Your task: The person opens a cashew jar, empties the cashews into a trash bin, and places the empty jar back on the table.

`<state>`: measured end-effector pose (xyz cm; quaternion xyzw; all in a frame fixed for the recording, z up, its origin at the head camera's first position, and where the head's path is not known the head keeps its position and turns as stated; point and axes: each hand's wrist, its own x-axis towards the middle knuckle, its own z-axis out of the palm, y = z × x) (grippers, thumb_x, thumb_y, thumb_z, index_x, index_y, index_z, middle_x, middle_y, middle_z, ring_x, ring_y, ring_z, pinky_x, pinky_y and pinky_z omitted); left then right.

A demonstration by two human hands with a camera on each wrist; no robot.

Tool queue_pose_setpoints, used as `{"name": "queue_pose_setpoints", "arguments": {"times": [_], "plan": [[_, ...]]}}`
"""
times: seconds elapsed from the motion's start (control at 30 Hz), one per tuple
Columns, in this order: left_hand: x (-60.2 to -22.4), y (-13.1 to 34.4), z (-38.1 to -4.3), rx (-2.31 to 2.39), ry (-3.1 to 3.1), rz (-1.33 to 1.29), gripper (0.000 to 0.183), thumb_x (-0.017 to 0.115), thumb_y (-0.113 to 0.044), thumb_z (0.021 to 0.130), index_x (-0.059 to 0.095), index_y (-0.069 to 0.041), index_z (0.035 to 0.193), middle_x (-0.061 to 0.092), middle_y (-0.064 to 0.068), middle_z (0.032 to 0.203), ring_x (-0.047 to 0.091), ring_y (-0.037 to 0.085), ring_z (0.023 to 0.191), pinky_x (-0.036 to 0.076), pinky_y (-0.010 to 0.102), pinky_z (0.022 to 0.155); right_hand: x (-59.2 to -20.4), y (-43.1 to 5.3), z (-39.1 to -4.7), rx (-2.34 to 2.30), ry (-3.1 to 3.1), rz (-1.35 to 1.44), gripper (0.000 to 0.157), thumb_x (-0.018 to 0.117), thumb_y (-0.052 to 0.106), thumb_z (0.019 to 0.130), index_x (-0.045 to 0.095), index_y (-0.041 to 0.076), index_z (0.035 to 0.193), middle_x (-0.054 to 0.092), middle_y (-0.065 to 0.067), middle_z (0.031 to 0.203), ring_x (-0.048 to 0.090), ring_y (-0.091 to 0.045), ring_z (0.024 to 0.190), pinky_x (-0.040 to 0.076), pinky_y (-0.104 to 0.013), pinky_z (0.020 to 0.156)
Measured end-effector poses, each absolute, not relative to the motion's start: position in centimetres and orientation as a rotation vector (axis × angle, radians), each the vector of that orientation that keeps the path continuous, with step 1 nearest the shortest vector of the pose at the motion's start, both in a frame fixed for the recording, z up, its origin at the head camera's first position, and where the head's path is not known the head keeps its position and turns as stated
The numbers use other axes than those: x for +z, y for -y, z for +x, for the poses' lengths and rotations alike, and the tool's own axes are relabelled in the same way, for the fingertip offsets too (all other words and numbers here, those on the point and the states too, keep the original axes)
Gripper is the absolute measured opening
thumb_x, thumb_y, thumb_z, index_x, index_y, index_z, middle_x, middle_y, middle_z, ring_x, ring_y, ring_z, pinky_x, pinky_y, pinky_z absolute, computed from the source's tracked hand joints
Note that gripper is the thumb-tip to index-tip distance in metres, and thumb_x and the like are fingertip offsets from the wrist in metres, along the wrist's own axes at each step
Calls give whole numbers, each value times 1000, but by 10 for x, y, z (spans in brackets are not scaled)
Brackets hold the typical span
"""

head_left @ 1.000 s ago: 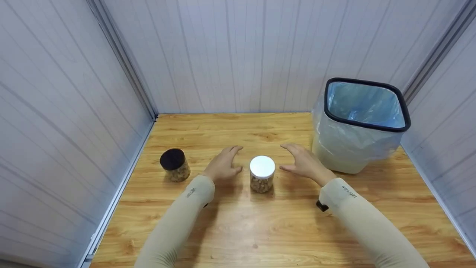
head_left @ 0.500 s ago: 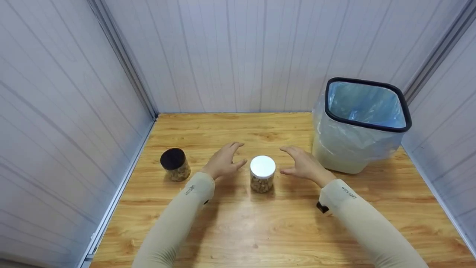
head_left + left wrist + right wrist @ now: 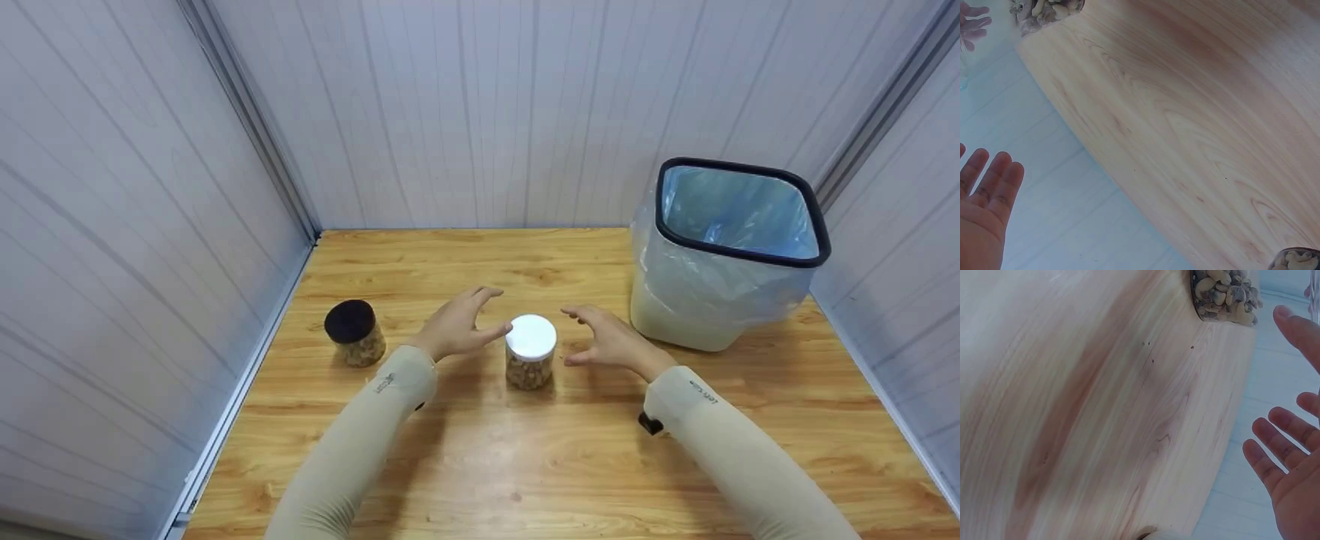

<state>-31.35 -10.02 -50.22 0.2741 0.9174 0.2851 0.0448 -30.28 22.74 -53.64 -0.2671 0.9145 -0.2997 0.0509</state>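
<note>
A clear jar of nuts with a white lid [image 3: 529, 371] stands upright in the middle of the table, between both hands. To its left is my left hand [image 3: 459, 326], fingers extended and thumb apart; the thumb tip overlaps the lid's edge in the head view, and I cannot tell whether it touches. My right hand [image 3: 611, 341] hovers to the jar's right with a gap, its fingers loosely bent and thumb spread. Neither hand holds anything. The nuts [image 3: 1224, 295] show at the top of the right wrist view, and the right palm [image 3: 1300, 495] faces inward.
A second nut jar with a black lid [image 3: 352, 334] stands on the wooden table [image 3: 510, 465] at the left. At the back right is a bin [image 3: 686, 300] with a black rim and a clear plastic liner. White panel walls [image 3: 480, 112] enclose the left, back and right.
My left hand has moved slightly rightward, bringing its thumb up to the white lid. The right hand has shifted slightly, its fingers a bit lower. Both jars stay put.
</note>
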Motion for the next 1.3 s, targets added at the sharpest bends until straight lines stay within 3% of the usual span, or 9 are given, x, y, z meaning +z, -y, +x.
{"name": "queue_pose_setpoints", "arguments": {"times": [0.33, 0.77, 1.3], "plan": [[-501, 93, -309, 909, -2761, 909, 88, 74, -61, 97, 46, -11, 164, 52, 15, 163, 59, 39, 142, 50, 58, 119, -546, -225, -302, -978, -2737, -835, 90, 96, 21, 84, 49, -6, 156, 58, -31, 153, 60, -53, 133, 51, -67, 110], [-502, 82, -307, 893, -2720, 934, 98, 84, -61, 89, 46, -12, 165, 55, 12, 162, 59, 36, 144, 51, 57, 118, -554, -220, -298, -1044, -2682, -820, 92, 97, 23, 84, 49, -3, 158, 58, -30, 153, 59, -52, 134, 51, -68, 112], [-508, 71, -305, 885, -2698, 1006, 96, 94, -45, 84, 51, -8, 161, 58, 11, 156, 60, 32, 141, 51, 50, 119, -569, -210, -300, -1193, -2627, -807, 79, 97, 21, 83, 59, -1, 148, 66, -23, 143, 63, -47, 126, 56, -64, 106]]}}
